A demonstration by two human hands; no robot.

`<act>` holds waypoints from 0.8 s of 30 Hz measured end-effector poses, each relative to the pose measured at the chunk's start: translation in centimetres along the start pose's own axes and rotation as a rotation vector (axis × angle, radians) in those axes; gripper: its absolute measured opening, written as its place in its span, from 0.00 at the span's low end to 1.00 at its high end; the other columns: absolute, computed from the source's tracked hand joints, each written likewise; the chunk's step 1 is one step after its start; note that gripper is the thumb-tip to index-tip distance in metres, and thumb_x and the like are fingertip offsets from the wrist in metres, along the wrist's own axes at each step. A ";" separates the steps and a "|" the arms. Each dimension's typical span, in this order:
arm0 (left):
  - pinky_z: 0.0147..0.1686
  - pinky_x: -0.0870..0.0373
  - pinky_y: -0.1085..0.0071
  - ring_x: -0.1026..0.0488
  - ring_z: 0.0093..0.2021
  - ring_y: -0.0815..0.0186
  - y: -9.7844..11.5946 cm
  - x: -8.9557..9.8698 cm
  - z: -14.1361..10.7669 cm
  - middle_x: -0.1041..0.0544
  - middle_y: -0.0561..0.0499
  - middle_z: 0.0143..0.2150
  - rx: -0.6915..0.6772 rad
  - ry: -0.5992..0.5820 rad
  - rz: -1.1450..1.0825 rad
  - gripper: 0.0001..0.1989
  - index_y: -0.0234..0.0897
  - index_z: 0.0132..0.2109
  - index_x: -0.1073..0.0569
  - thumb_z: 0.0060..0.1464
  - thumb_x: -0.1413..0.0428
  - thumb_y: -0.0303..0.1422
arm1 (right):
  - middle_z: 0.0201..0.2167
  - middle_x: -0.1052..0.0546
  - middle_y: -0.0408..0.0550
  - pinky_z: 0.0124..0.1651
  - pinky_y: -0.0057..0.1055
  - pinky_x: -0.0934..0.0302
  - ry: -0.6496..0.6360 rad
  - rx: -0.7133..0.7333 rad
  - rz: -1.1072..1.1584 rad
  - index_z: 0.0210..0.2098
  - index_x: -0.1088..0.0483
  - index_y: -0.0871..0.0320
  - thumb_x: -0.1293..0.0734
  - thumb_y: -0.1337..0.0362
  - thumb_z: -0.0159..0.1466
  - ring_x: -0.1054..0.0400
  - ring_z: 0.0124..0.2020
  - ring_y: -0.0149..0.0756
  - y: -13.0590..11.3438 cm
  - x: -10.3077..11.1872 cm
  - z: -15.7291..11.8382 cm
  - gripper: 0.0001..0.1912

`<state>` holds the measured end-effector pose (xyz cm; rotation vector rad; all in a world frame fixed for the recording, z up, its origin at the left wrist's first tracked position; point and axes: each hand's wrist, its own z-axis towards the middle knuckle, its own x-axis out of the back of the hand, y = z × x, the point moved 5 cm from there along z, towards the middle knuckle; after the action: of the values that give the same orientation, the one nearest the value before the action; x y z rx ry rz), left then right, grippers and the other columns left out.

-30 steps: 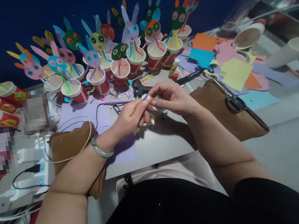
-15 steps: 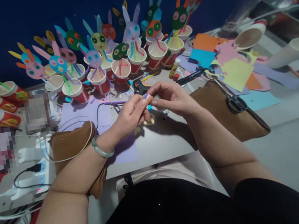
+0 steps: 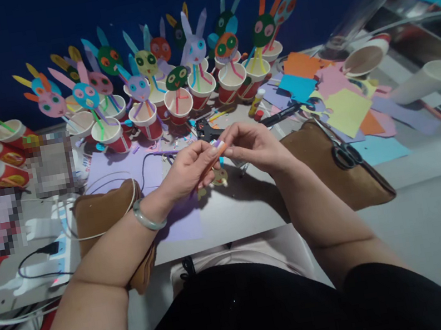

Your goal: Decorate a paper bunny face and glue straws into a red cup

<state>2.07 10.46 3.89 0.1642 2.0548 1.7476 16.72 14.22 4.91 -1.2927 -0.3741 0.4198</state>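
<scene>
Your pale bench (image 3: 245, 214) spans the view, its near edge in front of your lap. Two brown padded items lie on it: one brown item (image 3: 305, 165) under your right forearm's outer side, the other brown item (image 3: 103, 210) beside your left forearm. Paper cups (image 3: 111, 137) stand upright in rows along the far side, many bearing colored paper faces with long ears. Loose colored paper (image 3: 349, 109) is heaped at the far right, and a lilac sheet (image 3: 119, 166) lies at the left. A white power strip (image 3: 63, 250) with plugs sits left of the left brown item.

Your left hand (image 3: 188, 171) wears a bracelet (image 3: 148, 216) at the wrist; its fingers are closed on an orange strip (image 3: 214, 160). Your right hand (image 3: 257, 146) faces it, fingers bent to a narrow gap at the strip's upper end; you cannot tell whether they grip it. The strip is held slanted above the bench, between both hands.

Scissors (image 3: 344, 154) rest on the right brown item. A black tool (image 3: 207, 130) lies just beyond your hands. A small yellowish paper piece (image 3: 220, 177) lies below the strip.
</scene>
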 end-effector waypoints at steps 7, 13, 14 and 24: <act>0.10 0.51 0.81 0.40 0.13 0.81 -0.3 -0.2 0.0 0.29 0.60 0.24 0.062 -0.071 -0.094 0.25 0.36 0.34 0.35 0.52 0.34 0.52 | 0.36 0.23 0.46 0.44 0.32 0.32 0.003 0.020 0.041 0.39 0.27 0.55 0.20 0.47 0.52 0.28 0.38 0.34 0.0 0.0 -0.1 0.25; 0.10 0.51 0.82 0.40 0.12 0.81 -0.2 -0.3 -0.1 0.28 0.58 0.23 0.181 -0.177 -0.075 0.25 0.35 0.34 0.32 0.52 0.34 0.52 | 0.40 0.21 0.49 0.48 0.34 0.32 -0.036 0.047 -0.014 0.44 0.23 0.57 0.21 0.48 0.54 0.27 0.42 0.37 -0.6 -0.2 -0.6 0.25; 0.10 0.51 0.82 0.40 0.12 0.81 -0.3 -0.3 -0.2 0.28 0.58 0.22 0.195 -0.203 -0.068 0.25 0.34 0.34 0.32 0.52 0.35 0.52 | 0.40 0.21 0.50 0.48 0.34 0.32 -0.046 0.055 -0.021 0.45 0.23 0.56 0.21 0.48 0.55 0.27 0.42 0.37 -0.7 -0.2 -0.7 0.25; 0.11 0.51 0.81 0.41 0.11 0.78 -0.1 -0.1 -0.7 0.30 0.57 0.18 0.298 -0.398 0.009 0.25 0.33 0.34 0.29 0.49 0.33 0.52 | 0.35 0.20 0.50 0.44 0.35 0.33 -0.194 0.220 -0.083 0.38 0.20 0.55 0.22 0.54 0.58 0.27 0.38 0.37 -2.1 -1.0 -0.9 0.13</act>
<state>1.93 9.79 3.94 0.5637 1.9961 1.2759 16.47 12.47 6.74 -1.0224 -0.5276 0.5035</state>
